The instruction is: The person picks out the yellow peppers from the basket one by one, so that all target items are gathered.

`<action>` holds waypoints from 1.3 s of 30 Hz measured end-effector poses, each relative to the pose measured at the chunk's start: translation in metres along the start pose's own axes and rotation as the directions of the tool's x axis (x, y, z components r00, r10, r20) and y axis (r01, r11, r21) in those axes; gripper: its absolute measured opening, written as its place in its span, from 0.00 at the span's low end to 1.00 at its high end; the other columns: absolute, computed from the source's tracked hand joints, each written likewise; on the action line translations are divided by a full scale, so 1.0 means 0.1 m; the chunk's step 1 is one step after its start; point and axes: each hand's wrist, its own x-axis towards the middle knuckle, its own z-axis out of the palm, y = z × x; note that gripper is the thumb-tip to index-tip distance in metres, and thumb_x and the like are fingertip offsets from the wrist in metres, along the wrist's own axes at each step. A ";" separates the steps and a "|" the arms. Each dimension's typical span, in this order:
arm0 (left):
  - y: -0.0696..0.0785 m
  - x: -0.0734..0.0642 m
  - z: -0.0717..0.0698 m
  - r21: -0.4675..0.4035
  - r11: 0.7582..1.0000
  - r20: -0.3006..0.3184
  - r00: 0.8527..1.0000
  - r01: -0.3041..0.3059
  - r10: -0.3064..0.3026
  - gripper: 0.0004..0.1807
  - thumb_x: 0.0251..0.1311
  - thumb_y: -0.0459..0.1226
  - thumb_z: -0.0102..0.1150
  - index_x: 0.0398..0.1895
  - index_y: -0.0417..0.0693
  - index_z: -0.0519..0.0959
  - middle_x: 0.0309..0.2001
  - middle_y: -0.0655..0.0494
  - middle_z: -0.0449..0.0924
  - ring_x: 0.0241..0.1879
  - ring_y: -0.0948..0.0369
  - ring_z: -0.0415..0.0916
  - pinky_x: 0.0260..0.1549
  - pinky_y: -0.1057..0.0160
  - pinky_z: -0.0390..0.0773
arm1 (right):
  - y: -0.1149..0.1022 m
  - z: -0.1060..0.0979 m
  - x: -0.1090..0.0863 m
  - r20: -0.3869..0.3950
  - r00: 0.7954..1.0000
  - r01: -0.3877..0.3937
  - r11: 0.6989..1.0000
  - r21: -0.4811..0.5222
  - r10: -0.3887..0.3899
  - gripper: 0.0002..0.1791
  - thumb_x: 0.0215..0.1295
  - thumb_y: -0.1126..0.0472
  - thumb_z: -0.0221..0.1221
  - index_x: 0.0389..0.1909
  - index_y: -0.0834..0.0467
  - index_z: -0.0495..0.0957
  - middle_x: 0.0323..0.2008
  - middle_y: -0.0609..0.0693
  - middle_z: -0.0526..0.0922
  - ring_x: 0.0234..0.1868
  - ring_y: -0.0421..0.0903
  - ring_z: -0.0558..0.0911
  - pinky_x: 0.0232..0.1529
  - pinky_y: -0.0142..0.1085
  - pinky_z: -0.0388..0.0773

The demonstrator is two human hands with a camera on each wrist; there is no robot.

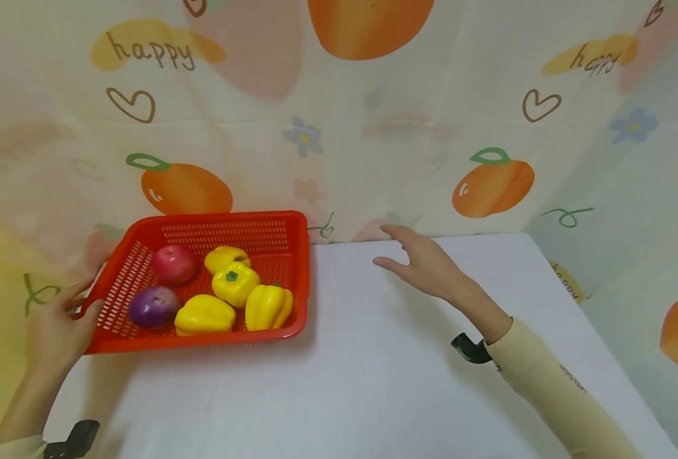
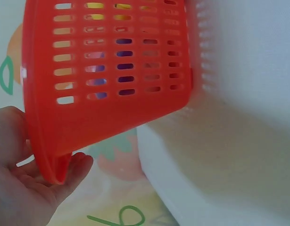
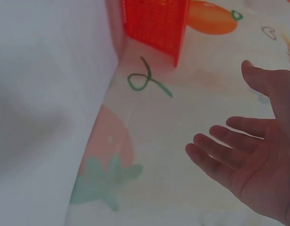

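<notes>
A red plastic basket (image 1: pixel 201 342) with slotted walls sits at the left of the white table. My left hand (image 1: pixel 58 331) grips its left rim, and the left wrist view shows thumb and fingers on either side of the rim (image 2: pixel 34 117). Inside lie several yellow bell peppers (image 1: pixel 236 284), a round pinkish-red fruit (image 1: pixel 174 264) and a round purple one (image 1: pixel 154 307) whose kinds I cannot tell. Apart from the basket, to its right, my right hand (image 1: pixel 425 261) hovers above the table, fingers extended and thumb spread, holding nothing. Its palm (image 3: pixel 262 183) faces the right wrist camera.
The white tabletop (image 1: pixel 345 395) runs right and forward of the basket. A fruit-printed cloth (image 1: pixel 362 153) hangs right behind the table's back edge and wraps round both sides. Black straps (image 1: pixel 469 349) show at both wrists.
</notes>
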 end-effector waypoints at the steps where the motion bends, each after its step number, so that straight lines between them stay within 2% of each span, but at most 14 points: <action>1: -0.02 0.00 0.00 -0.008 1.000 0.002 1.000 0.013 -0.013 0.23 0.60 0.28 0.58 0.60 0.31 0.74 0.44 0.20 0.76 0.21 0.81 0.74 0.18 0.86 0.63 | -0.02 0.02 0.02 0.002 1.000 0.004 1.000 0.003 -0.004 0.39 0.66 0.45 0.61 0.72 0.60 0.62 0.69 0.55 0.66 0.62 0.57 0.74 0.62 0.50 0.70; 3: -0.06 -0.02 0.00 -0.020 0.998 0.015 0.998 0.055 -0.055 0.23 0.61 0.29 0.58 0.60 0.31 0.74 0.45 0.20 0.76 0.23 0.92 0.60 0.16 0.85 0.64 | -0.06 0.05 0.04 0.004 1.000 0.013 1.000 0.007 -0.013 0.39 0.66 0.46 0.62 0.71 0.60 0.63 0.69 0.55 0.67 0.62 0.57 0.74 0.61 0.50 0.71; 5: -0.08 -0.03 0.01 -0.029 0.994 0.025 0.995 0.101 -0.100 0.22 0.63 0.31 0.57 0.60 0.32 0.74 0.46 0.21 0.76 0.23 0.90 0.62 0.16 0.83 0.66 | -0.09 0.07 0.07 0.006 1.000 0.020 1.000 0.013 -0.020 0.38 0.65 0.46 0.63 0.71 0.60 0.64 0.68 0.55 0.69 0.60 0.56 0.75 0.60 0.50 0.72; 6: -0.08 -0.04 0.02 -0.036 0.993 0.026 0.993 0.116 -0.115 0.22 0.63 0.32 0.57 0.61 0.33 0.74 0.46 0.21 0.76 0.24 0.93 0.56 0.16 0.82 0.67 | -0.10 0.08 0.08 0.008 1.000 0.026 1.000 0.008 -0.026 0.38 0.65 0.46 0.63 0.71 0.60 0.64 0.67 0.55 0.70 0.60 0.55 0.75 0.59 0.49 0.73; 11: -0.09 -0.02 0.03 -0.005 0.994 0.015 0.994 0.108 -0.108 0.22 0.64 0.34 0.58 0.60 0.34 0.75 0.43 0.22 0.77 0.24 0.90 0.56 0.14 0.78 0.67 | -0.17 0.14 0.13 0.023 0.997 0.075 0.997 -0.034 -0.074 0.36 0.66 0.47 0.62 0.69 0.61 0.67 0.65 0.54 0.72 0.63 0.53 0.74 0.62 0.47 0.71; 13: -0.08 -0.03 0.04 -0.010 0.994 0.020 0.994 0.109 -0.109 0.23 0.64 0.34 0.58 0.61 0.34 0.74 0.45 0.23 0.77 0.24 0.90 0.56 0.14 0.77 0.67 | -0.20 0.16 0.15 0.030 0.995 0.096 0.994 -0.045 -0.095 0.35 0.66 0.48 0.62 0.68 0.62 0.68 0.65 0.54 0.73 0.64 0.52 0.73 0.64 0.47 0.69; 19: -0.07 -0.04 0.06 -0.076 0.974 0.056 0.976 0.215 -0.211 0.26 0.67 0.38 0.57 0.67 0.40 0.69 0.58 0.26 0.70 0.23 0.91 0.59 0.17 0.80 0.71 | -0.33 0.26 0.25 0.049 0.989 0.142 0.988 -0.053 -0.140 0.34 0.66 0.48 0.62 0.67 0.63 0.68 0.64 0.55 0.73 0.65 0.51 0.72 0.65 0.46 0.67; 26: -0.10 -0.05 0.09 -0.137 0.948 0.078 0.957 0.289 -0.280 0.28 0.67 0.39 0.56 0.69 0.41 0.67 0.60 0.26 0.67 0.22 0.91 0.63 0.18 0.81 0.72 | -0.55 0.42 0.40 0.096 0.982 0.169 0.983 -0.066 -0.162 0.34 0.65 0.47 0.63 0.68 0.60 0.69 0.64 0.53 0.74 0.65 0.49 0.72 0.65 0.43 0.68; 27: -0.11 -0.05 0.09 -0.144 0.942 0.082 0.953 0.302 -0.293 0.28 0.67 0.39 0.56 0.69 0.42 0.67 0.58 0.29 0.71 0.22 0.90 0.64 0.18 0.80 0.73 | -0.58 0.44 0.42 0.100 0.981 0.174 0.983 -0.057 -0.168 0.34 0.65 0.47 0.63 0.68 0.59 0.69 0.64 0.52 0.74 0.65 0.48 0.72 0.64 0.43 0.69; 30: -0.12 -0.05 0.10 -0.149 0.931 0.093 0.942 0.334 -0.323 0.29 0.68 0.41 0.57 0.70 0.44 0.67 0.57 0.31 0.74 0.21 0.88 0.65 0.18 0.80 0.73 | -0.68 0.51 0.49 0.111 0.977 0.185 0.982 -0.030 -0.180 0.34 0.65 0.47 0.63 0.68 0.58 0.69 0.65 0.51 0.73 0.67 0.48 0.71 0.65 0.42 0.68; 33: -0.13 -0.06 0.10 -0.157 0.922 0.107 0.935 0.353 -0.339 0.29 0.68 0.42 0.56 0.71 0.46 0.66 0.58 0.30 0.73 0.22 0.87 0.66 0.19 0.79 0.74 | -0.77 0.59 0.56 0.133 0.975 0.179 0.984 -0.003 -0.178 0.35 0.65 0.45 0.62 0.68 0.58 0.69 0.66 0.52 0.73 0.67 0.48 0.70 0.66 0.42 0.67; 34: -0.13 -0.06 0.10 -0.162 0.922 0.109 0.935 0.353 -0.338 0.29 0.68 0.43 0.56 0.71 0.46 0.66 0.61 0.27 0.69 0.23 0.87 0.66 0.19 0.79 0.74 | -0.80 0.61 0.57 0.141 0.975 0.176 0.984 -0.004 -0.174 0.35 0.65 0.45 0.62 0.68 0.58 0.69 0.65 0.52 0.73 0.66 0.48 0.70 0.65 0.41 0.67; 39: -0.14 -0.06 0.11 -0.181 0.920 0.108 0.937 0.348 -0.333 0.29 0.68 0.43 0.56 0.71 0.48 0.67 0.62 0.27 0.66 0.23 0.88 0.67 0.20 0.79 0.75 | -0.92 0.72 0.66 0.179 0.970 0.163 0.986 0.027 -0.165 0.35 0.64 0.45 0.63 0.68 0.57 0.70 0.64 0.52 0.74 0.64 0.47 0.72 0.63 0.40 0.71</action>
